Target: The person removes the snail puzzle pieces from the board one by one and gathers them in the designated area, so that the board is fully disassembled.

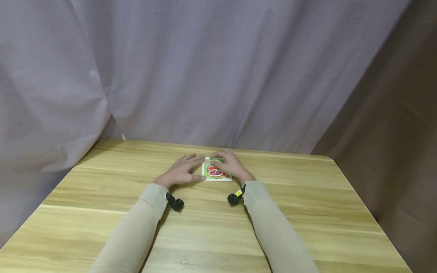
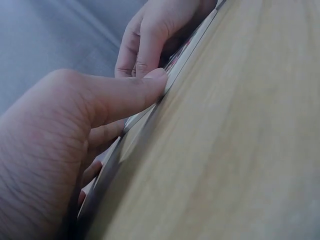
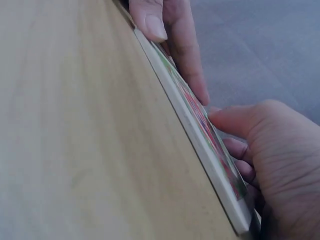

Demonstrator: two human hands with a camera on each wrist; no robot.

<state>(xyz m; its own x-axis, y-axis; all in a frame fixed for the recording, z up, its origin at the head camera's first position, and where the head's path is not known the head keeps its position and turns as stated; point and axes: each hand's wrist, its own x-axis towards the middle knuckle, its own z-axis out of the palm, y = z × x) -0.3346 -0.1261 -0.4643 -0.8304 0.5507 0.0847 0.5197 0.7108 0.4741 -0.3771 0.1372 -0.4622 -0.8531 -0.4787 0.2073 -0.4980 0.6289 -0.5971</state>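
Note:
A small flat square board (image 1: 216, 172) with a pale edge lies on the table; its picture is green, red and blue. My left hand (image 1: 184, 169) is at the board's left side, thumb and fingers stretched out. Its thumb touches the near left corner, and its fingers reach the far left corner. Over the board's far right part my right hand (image 1: 231, 163) bends its thumb and forefinger towards the picture. In the right wrist view, the thumb (image 3: 232, 120) of that hand touches the board's top. Whether it pinches anything there is hidden.
The wooden table (image 1: 191, 235) extends around the board on all sides, its far edge close behind the hands. A grey curtain (image 1: 177, 76) hangs behind, with a darker brown one (image 1: 385, 144) at the right. Each wrist wears a small black camera (image 1: 177, 204).

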